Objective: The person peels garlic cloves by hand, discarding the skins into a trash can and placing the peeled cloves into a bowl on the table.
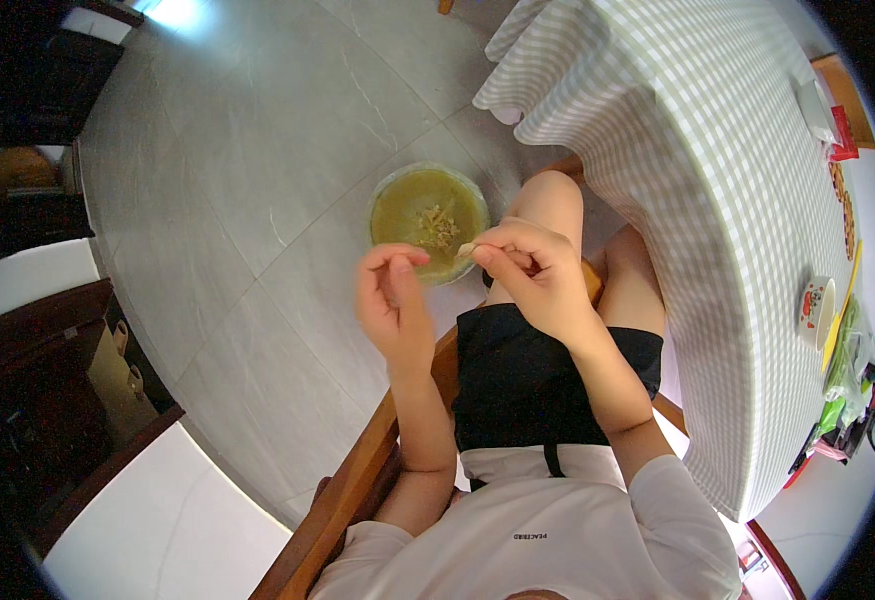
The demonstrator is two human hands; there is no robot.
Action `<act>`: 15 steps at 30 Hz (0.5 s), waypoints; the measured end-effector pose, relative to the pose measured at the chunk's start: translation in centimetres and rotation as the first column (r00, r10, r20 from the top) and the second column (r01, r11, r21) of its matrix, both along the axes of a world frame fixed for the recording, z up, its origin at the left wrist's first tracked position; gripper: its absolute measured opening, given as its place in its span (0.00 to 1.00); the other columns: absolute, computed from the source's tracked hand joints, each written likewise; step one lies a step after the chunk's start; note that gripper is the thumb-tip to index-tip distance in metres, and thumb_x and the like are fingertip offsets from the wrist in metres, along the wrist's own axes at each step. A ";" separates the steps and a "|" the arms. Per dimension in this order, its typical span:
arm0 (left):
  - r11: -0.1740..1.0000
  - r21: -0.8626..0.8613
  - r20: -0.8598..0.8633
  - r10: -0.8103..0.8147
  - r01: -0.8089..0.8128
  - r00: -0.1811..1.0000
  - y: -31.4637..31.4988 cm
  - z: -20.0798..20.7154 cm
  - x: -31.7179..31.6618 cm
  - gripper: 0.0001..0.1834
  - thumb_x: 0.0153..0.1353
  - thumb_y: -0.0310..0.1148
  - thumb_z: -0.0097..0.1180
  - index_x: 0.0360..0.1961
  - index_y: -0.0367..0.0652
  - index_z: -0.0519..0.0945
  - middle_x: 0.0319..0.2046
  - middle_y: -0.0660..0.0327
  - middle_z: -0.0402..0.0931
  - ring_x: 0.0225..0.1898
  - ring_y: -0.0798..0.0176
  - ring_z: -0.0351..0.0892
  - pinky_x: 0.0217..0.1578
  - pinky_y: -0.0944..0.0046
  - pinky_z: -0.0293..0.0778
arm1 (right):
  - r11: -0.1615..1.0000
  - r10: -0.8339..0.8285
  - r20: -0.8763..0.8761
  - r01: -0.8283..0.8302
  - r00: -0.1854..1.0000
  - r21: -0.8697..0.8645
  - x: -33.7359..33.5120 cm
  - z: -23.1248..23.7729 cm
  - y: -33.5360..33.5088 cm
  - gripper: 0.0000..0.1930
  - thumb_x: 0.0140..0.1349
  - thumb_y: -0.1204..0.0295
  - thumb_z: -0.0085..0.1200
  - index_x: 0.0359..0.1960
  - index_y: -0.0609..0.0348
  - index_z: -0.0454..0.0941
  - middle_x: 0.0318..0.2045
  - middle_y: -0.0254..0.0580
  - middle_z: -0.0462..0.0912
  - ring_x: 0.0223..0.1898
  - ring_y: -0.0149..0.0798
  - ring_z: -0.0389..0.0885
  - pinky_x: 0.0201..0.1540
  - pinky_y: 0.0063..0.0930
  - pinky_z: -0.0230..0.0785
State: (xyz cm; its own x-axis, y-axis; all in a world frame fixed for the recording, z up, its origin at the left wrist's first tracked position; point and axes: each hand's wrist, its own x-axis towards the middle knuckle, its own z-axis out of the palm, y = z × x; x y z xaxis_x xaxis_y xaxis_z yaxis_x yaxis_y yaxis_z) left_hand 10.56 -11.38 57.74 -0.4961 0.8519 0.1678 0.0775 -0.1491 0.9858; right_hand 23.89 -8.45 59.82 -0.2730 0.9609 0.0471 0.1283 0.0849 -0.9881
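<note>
My right hand (533, 268) pinches a small pale beige piece, perhaps a shell (466, 250), between thumb and fingertips. Its exact kind is too small to tell. Just to the left, my left hand (393, 295) is raised with fingers loosely bent and thumb apart from the fingertips; nothing shows in it. Below both hands, a round yellow-green bin (391, 205) with a clear plastic rim or liner stands on the floor. Light brown scraps (440, 226) lie in a small heap inside it. Part of the bin's near edge is hidden behind my left hand.
A table under a checked cloth (648, 150) rises close on my right. On it stand a white patterned bowl (816, 312), a green plastic bag (843, 385) and a red packet (843, 135). My wooden chair (358, 480) is beneath me; dark cabinets (48, 390) line the left.
</note>
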 end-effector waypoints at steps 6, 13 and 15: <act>0.973 -0.233 -0.451 -0.115 0.007 0.885 0.3 0.0 -1.6 0.04 0.53 0.25 0.50 0.24 0.37 0.73 0.26 0.59 0.73 0.31 0.65 0.71 0.37 0.68 0.65 | 0.968 -0.007 -0.308 -0.071 0.951 -0.240 0.0 -0.2 -0.2 0.04 0.56 0.76 0.49 0.30 0.65 0.74 0.25 0.29 0.75 0.22 0.17 0.65 0.23 0.11 0.57; 0.987 0.058 -0.148 -0.139 0.149 0.979 -0.2 1.3 0.2 0.09 0.45 0.20 0.57 0.30 0.37 0.78 0.28 0.59 0.75 0.34 0.64 0.73 0.36 0.69 0.67 | 0.967 0.027 -0.192 -0.075 0.981 -0.245 -0.7 0.2 -0.7 0.03 0.56 0.77 0.48 0.30 0.65 0.71 0.24 0.32 0.75 0.23 0.20 0.68 0.23 0.17 0.60; 0.984 0.053 -0.091 -0.163 0.168 0.982 -0.4 1.1 0.3 0.11 0.44 0.18 0.57 0.32 0.36 0.78 0.28 0.57 0.75 0.31 0.66 0.74 0.33 0.72 0.68 | 0.990 0.066 -0.054 -0.072 0.996 -0.120 -0.7 1.0 -0.6 0.03 0.54 0.78 0.48 0.29 0.64 0.71 0.24 0.35 0.74 0.23 0.24 0.70 0.23 0.19 0.61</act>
State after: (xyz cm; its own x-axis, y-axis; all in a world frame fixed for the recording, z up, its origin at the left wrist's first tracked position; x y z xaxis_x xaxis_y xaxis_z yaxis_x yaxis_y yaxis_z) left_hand 10.85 -11.77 58.87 -0.3307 0.9080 0.2573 0.1307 -0.2260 0.9653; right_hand 23.21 -9.10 60.79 -0.3392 0.9392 -0.0537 0.0767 -0.0293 -0.9966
